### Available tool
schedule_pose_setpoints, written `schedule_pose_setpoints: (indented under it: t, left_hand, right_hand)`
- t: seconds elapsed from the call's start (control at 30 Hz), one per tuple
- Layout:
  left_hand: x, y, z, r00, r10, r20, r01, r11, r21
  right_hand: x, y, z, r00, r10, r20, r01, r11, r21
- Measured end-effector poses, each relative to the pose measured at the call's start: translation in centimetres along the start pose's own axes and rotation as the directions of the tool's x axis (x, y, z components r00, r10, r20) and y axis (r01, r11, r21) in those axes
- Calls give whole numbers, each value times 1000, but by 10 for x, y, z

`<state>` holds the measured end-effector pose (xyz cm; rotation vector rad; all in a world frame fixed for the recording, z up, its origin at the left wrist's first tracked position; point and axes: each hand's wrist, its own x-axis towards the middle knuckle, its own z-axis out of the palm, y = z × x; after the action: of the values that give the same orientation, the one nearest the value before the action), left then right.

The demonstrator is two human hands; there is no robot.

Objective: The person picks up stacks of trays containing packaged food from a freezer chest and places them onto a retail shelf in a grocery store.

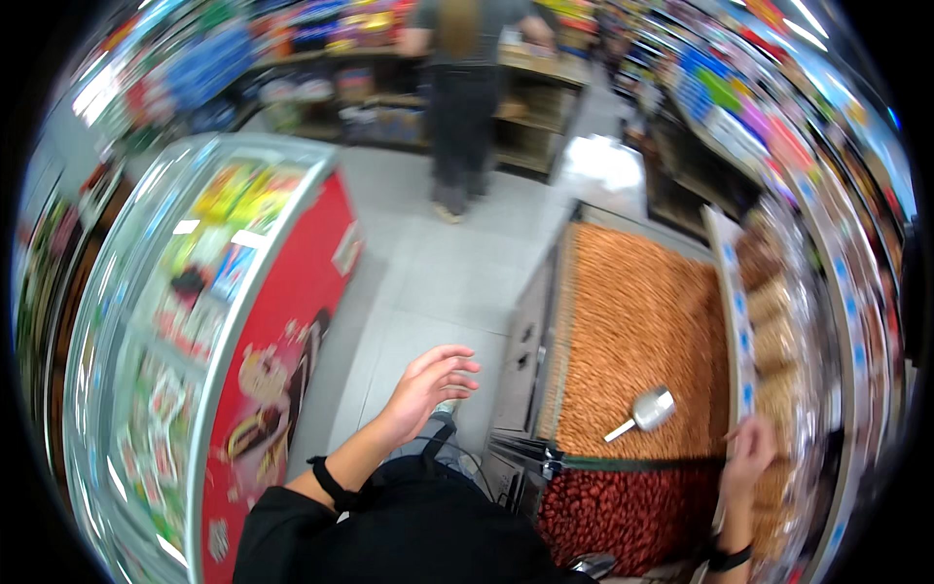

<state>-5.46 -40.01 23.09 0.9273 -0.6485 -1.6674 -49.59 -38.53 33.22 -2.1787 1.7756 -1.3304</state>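
My left hand (438, 379) is over the aisle floor, its fingers loosely spread and nothing in them. At the right, my right hand (750, 449) is blurred beside a shelf edge (737, 328) with blue-marked labels; its grip cannot be made out. Clear plastic packages (775, 350) of brown and pale dry food line that shelf. To its left, a metal scoop (651, 410) rests on a bin of small orange-brown dry goods (635, 314), apart from both hands. Closer to me is a bin of dark red dried fruit (620, 518), apparently jujubes, with another shiny metal scoop (592, 564) partly visible.
A red glass-topped chest freezer (306, 292) with packaged goods flanks the aisle on the left. Grey tiled floor (423, 292) runs between freezer and bins. Farther ahead a person (467, 95) stands facing stocked shelves (365, 102). More shelving (744, 109) curves along the right.
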Motion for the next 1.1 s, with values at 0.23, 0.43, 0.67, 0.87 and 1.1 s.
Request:
schedule_pose_setpoints:
  t: [0.23, 0.43, 0.67, 0.87, 1.1]
  left_hand:
    - [-140, -2, -107, 825, 243, -510, -313, 948, -54]
    - [-282, -37, -208, 399, 318, -860, -600, 800, 17]
    - [-461, -102, -372, -136, 101, -985, -757, 632, 169]
    - [-598, -135, -540, -460, -94, -883, -745, 582, 326]
    - [-683, -125, -653, -430, -320, -844, -753, 643, 139]
  right_hand:
    - [-56, -85, 163, 674, -542, 503, 446, 840, 308]
    - [-100, -159, 288, 554, -528, 644, 236, 841, 487]
    - [-192, -367, 434, 293, -534, 793, -112, 805, 583]
    - [-313, -520, 533, 115, -509, 853, -127, 844, 521]
    - [-387, -644, 570, -75, -522, 850, -11, 853, 522]
